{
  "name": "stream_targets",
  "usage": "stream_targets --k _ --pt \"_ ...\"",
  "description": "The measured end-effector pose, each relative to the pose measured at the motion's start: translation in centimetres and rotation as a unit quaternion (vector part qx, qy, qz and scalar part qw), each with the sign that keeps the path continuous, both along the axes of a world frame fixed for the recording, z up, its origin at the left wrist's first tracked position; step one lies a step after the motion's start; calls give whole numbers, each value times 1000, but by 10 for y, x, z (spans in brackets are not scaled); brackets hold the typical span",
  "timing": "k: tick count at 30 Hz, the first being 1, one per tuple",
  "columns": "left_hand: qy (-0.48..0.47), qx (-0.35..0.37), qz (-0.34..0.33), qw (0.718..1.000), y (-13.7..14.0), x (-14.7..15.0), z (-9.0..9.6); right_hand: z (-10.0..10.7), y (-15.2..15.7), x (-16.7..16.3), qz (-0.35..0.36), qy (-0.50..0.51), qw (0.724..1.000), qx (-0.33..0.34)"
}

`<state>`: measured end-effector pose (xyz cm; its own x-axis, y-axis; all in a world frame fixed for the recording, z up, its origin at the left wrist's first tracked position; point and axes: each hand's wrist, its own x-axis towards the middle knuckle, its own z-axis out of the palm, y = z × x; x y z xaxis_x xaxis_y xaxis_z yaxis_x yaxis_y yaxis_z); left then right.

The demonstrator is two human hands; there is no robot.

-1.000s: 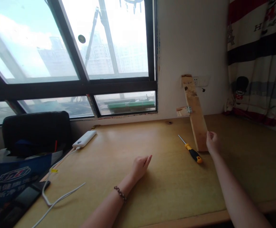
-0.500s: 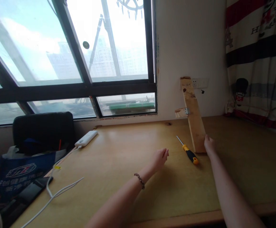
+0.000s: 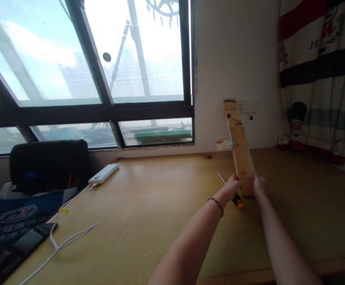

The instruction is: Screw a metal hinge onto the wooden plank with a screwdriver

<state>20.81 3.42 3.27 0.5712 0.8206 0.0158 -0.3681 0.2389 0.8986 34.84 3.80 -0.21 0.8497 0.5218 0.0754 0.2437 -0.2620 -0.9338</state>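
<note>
A long wooden board leans away from me at the right of the table, its lower end near the tabletop. A metal hinge joins a short wood piece to its left edge. My left hand grips the board's lower left edge, thumb on its face. On the opposite edge my right hand is closed around the wood. Beneath and beside my left hand lies a yellow and black screwdriver, its handle partly hidden and its shaft pointing toward the window.
On the wooden table, a white power bank with a white cable lies at the left. Behind the table are a window and a wall socket. A dark chair and a blue bag stand left; a curtain hangs right.
My left hand has moved right and forward from above the table and taken hold of the board's left edge, now covering part of the screwdriver. My right hand keeps its grip.
</note>
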Motion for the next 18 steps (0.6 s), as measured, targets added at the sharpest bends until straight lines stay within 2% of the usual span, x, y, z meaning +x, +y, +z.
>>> stream_targets --k 3,8,12,15,18 --pt "-19 11 -24 999 -2 1 0 7 -6 -5 -4 10 1000 9" --pt "54 -5 34 998 -5 -15 4 23 -18 -16 -15 15 1000 14" --pt "75 16 33 997 -3 -36 17 39 -29 -33 -21 25 999 15" --pt "61 54 -11 997 -4 -58 33 47 -42 -54 -11 38 999 28" --pt "75 114 -66 989 -14 -86 43 45 -65 -81 12 50 997 52"
